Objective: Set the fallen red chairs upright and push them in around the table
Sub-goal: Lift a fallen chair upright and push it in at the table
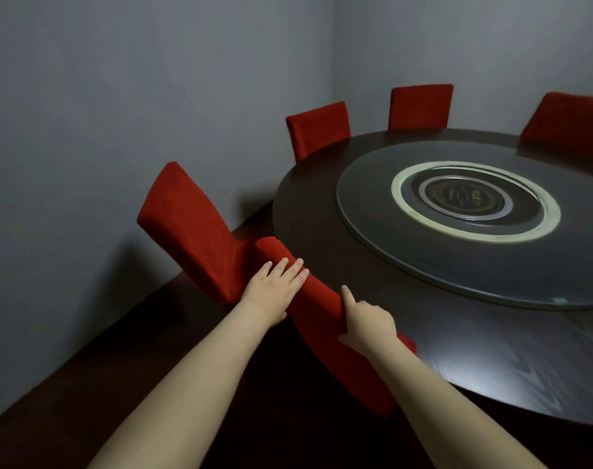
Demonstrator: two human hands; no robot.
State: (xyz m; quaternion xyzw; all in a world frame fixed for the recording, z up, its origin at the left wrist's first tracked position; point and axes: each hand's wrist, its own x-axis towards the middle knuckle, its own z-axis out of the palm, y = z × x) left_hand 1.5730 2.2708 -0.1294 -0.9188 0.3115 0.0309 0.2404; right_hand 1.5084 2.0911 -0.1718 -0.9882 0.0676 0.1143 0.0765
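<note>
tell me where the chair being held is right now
In the head view the held chair sits low centre, its back at the round table's near-left rim, right of a tilted red chair.

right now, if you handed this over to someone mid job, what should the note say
Left hand: flat on top of the nearest chair.
Right hand: grips the same backrest, index finger straight.
Done: nearest chair upright, backrest at the table edge; three far chairs upright, pushed in.
Left: the chair on the left looks tilted and off the table; check it.
</note>
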